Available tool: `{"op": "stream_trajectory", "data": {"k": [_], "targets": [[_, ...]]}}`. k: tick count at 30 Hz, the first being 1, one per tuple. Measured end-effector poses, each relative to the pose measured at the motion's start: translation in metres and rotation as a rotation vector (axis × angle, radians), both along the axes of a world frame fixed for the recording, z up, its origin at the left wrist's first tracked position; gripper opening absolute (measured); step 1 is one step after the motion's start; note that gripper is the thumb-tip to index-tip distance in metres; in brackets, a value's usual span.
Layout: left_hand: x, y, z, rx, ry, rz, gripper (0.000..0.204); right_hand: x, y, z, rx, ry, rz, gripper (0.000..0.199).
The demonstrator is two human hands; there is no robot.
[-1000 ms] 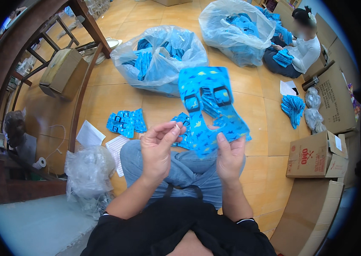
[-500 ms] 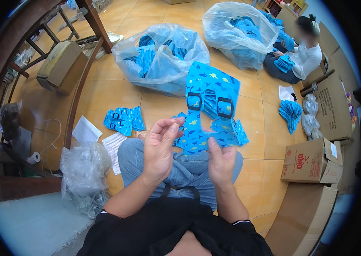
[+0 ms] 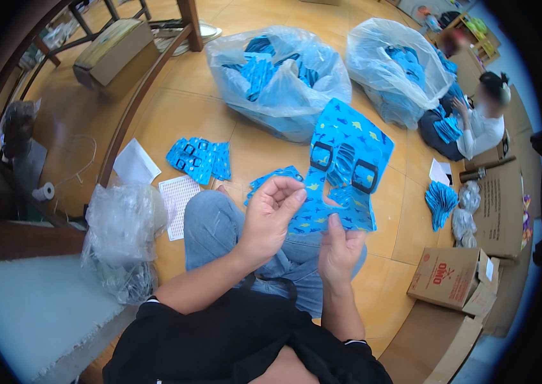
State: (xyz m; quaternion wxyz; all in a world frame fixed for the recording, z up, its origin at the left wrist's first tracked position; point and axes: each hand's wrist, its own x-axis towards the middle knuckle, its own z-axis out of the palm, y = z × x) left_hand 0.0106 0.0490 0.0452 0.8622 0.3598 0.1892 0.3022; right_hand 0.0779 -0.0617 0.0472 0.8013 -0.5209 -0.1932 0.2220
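Observation:
My right hand (image 3: 341, 253) grips the lower edge of a blue patterned fabric piece (image 3: 336, 219), thumb on top. The piece stands upright in front of my knees. It has two black rectangular buckles, left (image 3: 321, 155) and right (image 3: 365, 175), with a pleated blue part between them. Beside its left edge, my left hand (image 3: 274, 214) is closed in a pinch, thumb against fingers; what lies in the pinch, if anything, is too small to make out. Partly behind that hand, another blue patterned piece (image 3: 275, 181) lies on the floor.
Blue pieces with buckles (image 3: 199, 160) lie at left, by printed sheets (image 3: 179, 200) and clear plastic bags (image 3: 124, 224). Two large bags, one nearer (image 3: 236, 105) and one farther (image 3: 373, 86), hold blue pieces. Cartons (image 3: 447, 276) stand right; a person (image 3: 485, 128) sits far right.
The view has shifted, so the scene sits further right. My right hand still holds the fabric piece, and my left hand is now pinched tighter beside its edge.

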Motion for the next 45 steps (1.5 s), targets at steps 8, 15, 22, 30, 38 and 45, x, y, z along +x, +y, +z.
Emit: {"op": "stream_trajectory", "data": {"k": [8,15,22,30,38,45], "targets": [[-0.063,0.098,-0.050,0.284,0.121,0.269,0.023,0.002,0.008,-0.008,0.001,0.104,-0.023,0.032],[-0.203,0.112,-0.223,0.535,1.205,0.479,0.019,-0.002,0.029,-0.019,-0.105,0.149,0.039,0.035],[-0.217,0.060,-0.318,1.006,1.269,0.344,0.030,-0.013,0.050,-0.015,-0.159,0.165,0.093,0.036],[-0.210,0.063,-0.336,1.186,1.420,0.376,0.024,-0.019,0.064,-0.001,-0.106,0.167,0.068,0.035],[-0.219,0.065,-0.366,1.075,1.384,0.396,0.016,-0.013,0.059,-0.001,-0.069,0.159,0.068,0.036],[-0.217,0.066,-0.358,1.029,1.400,0.186,0.047,0.000,0.043,0.012,0.052,0.159,0.038,0.033]]}}
